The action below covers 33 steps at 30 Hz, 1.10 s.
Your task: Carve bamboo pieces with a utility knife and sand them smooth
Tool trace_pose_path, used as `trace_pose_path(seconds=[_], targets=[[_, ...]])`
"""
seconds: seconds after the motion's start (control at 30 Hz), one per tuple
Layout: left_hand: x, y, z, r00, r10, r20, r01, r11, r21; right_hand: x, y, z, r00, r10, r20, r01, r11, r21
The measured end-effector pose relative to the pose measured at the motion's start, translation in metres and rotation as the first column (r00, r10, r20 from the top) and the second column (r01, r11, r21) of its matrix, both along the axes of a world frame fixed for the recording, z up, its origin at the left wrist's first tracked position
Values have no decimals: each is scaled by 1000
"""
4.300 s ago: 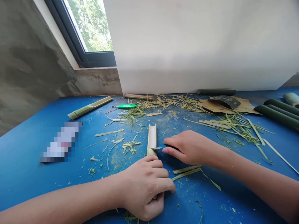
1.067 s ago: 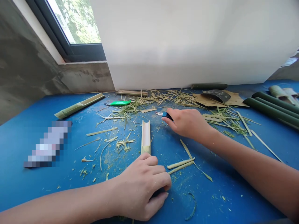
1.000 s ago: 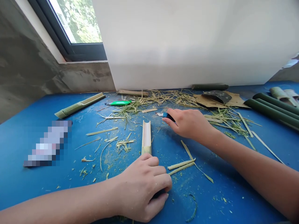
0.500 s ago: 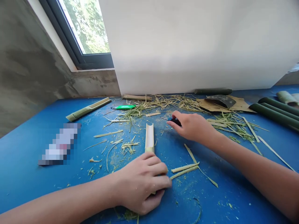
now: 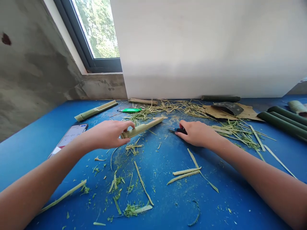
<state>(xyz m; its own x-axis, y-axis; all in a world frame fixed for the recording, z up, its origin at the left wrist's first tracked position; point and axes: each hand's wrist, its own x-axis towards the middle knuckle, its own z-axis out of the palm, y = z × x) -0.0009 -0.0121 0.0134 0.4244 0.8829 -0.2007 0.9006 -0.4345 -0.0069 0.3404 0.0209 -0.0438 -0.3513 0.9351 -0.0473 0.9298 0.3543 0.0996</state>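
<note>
My left hand (image 5: 114,134) is closed on the near end of a split bamboo piece (image 5: 144,126), thumb below and fingers above. The piece slants up to the right, its far end near the heap of shavings. To the right, my right hand (image 5: 193,132) is closed around the dark handle of a small knife (image 5: 180,130), low over the blue table. Its thin tip points left toward the bamboo piece, apart from it. Part of the handle is hidden in my palm. Beyond my left hand lies a second split bamboo piece (image 5: 96,111), and a phone (image 5: 73,134) lies partly behind my left forearm.
A green utility knife (image 5: 130,110) lies at the back of the blue table (image 5: 168,207). Bamboo shavings (image 5: 187,108) are heaped along the white board (image 5: 203,48). Dark green bamboo lengths (image 5: 283,121) lie at right, near a curved dark piece (image 5: 227,108) on brown cardboard (image 5: 249,113).
My left hand has moved away from me and left with the bamboo piece, which has turned from pointing straight ahead to slanting right. My right hand has stayed nearly in place with the knife.
</note>
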Motion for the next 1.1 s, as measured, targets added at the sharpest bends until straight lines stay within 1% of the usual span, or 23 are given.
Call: trace_pose_path(seconds=[0.1, 0.23, 0.3, 0.43, 0.73, 0.83, 0.97, 1.1], targets=[[-10, 10, -2, 999, 25, -31, -26, 999, -45, 1, 2, -1, 1000, 8, -2, -8, 1000, -1], [-17, 21, -11, 997, 24, -69, -27, 999, -40, 3, 5, -4, 1000, 20, 0, -20, 1000, -3], [-19, 24, -15, 997, 18, -73, -22, 998, -59, 3, 5, -4, 1000, 19, -5, -19, 1000, 0], [-23, 29, -19, 998, 23, -57, -29, 995, -97, 3, 6, -5, 1000, 23, 0, -23, 1000, 9], [-32, 33, -23, 1000, 18, 1, -18, 996, -92, 2, 4, -4, 999, 39, 20, -40, 999, 12], [-31, 33, -22, 1000, 11, 28, -9, 997, -82, 2, 3, -3, 999, 48, 17, -48, 999, 10], [-22, 31, -26, 999, 21, 26, -20, 999, -45, 1, 3, -2, 999, 47, 13, -47, 999, -3], [-13, 30, -31, 1000, -30, 0, 30, 1000, 2, 0, 2, 0, 999, 41, 14, -41, 999, -12]])
